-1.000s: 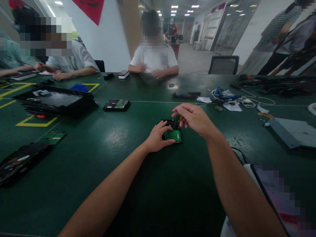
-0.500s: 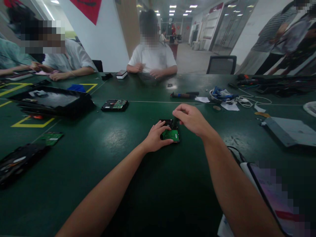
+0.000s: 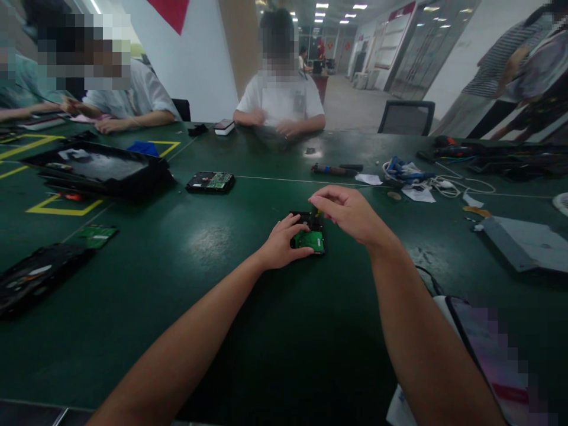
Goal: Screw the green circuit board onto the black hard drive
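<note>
A hard drive (image 3: 313,239) with a green circuit board lies flat on the green table in front of me. My left hand (image 3: 284,244) grips it from the left, thumb at the near edge and fingers across the top. Above the drive's far right part, my right hand (image 3: 341,210) pinches a small dark screwdriver (image 3: 315,213), held upright with its lower end down at the drive. Its tip is too dark to make out. Farther off to the left sits a second hard drive (image 3: 210,181), its circuit board facing up.
At left are a black tray (image 3: 97,171), a dark casing (image 3: 39,272) and a loose green board (image 3: 98,235). Cables (image 3: 408,171), a grey metal box (image 3: 526,239) and a phone (image 3: 488,349) lie to the right. A person (image 3: 279,106) sits across the table.
The camera view has shifted slightly, so the table's things appear a little higher and farther right. Both hands stay at the hard drive, with the screwdriver still in my right hand.
</note>
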The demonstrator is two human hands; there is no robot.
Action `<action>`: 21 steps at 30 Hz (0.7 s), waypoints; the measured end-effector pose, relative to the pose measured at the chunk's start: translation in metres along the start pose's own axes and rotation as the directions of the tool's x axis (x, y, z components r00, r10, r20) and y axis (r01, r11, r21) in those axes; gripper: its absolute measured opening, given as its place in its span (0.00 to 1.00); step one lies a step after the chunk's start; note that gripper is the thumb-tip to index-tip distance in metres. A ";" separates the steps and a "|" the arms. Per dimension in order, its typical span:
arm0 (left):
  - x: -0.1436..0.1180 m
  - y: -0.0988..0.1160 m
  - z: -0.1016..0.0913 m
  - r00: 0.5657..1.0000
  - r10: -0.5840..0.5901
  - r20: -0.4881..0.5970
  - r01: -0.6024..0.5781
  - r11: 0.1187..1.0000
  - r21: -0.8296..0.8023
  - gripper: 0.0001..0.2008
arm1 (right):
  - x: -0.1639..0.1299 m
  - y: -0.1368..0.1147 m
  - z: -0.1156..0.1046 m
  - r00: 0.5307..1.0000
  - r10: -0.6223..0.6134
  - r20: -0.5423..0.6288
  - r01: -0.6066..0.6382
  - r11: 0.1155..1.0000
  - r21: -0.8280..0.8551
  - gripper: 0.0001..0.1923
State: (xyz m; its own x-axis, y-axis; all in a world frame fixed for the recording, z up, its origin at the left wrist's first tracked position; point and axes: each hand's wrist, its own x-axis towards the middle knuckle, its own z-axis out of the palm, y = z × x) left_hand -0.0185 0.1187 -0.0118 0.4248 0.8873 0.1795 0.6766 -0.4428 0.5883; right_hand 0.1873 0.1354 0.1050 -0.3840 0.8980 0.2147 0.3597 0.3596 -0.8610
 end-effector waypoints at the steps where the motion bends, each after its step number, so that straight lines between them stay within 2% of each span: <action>1: 0.000 0.000 0.000 1.000 0.001 0.000 -0.001 1.000 -0.003 0.30 | 0.000 0.000 0.000 0.999 0.007 -0.035 -0.007 1.000 -0.016 0.12; 4: 0.001 0.000 0.000 1.000 -0.001 0.003 0.001 1.000 -0.010 0.30 | 0.002 0.003 0.000 0.996 0.023 -0.085 -0.024 1.000 -0.015 0.10; 9: 0.001 0.000 0.001 1.000 -0.002 -0.001 0.002 1.000 0.006 0.30 | 0.003 0.006 0.005 1.000 0.015 -0.002 -0.015 0.994 0.108 0.16; 13: 0.000 0.000 0.000 1.000 0.004 0.006 -0.004 1.000 0.016 0.30 | 0.004 0.004 0.006 0.998 0.054 0.038 -0.060 0.978 0.200 0.15; 15: 0.000 0.001 0.000 1.000 -0.004 0.009 0.004 1.000 0.016 0.30 | 0.003 0.003 0.005 0.999 0.025 0.038 -0.031 0.989 0.147 0.14; 18: 0.000 0.002 -0.001 1.000 -0.009 0.020 0.009 1.000 0.011 0.30 | 0.003 0.003 0.003 0.999 -0.023 -0.022 0.024 0.999 0.027 0.11; 21: 0.000 0.002 -0.002 1.000 -0.013 0.019 0.013 1.000 -0.001 0.30 | 0.003 0.005 0.003 0.996 -0.001 -0.094 0.001 1.000 -0.004 0.09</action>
State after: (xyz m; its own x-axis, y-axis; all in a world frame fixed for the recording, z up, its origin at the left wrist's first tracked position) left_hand -0.0180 0.1177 -0.0091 0.4271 0.8905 0.1567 0.6816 -0.4310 0.5913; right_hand 0.1853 0.1392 0.1000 -0.3026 0.9174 0.2585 0.3627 0.3616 -0.8589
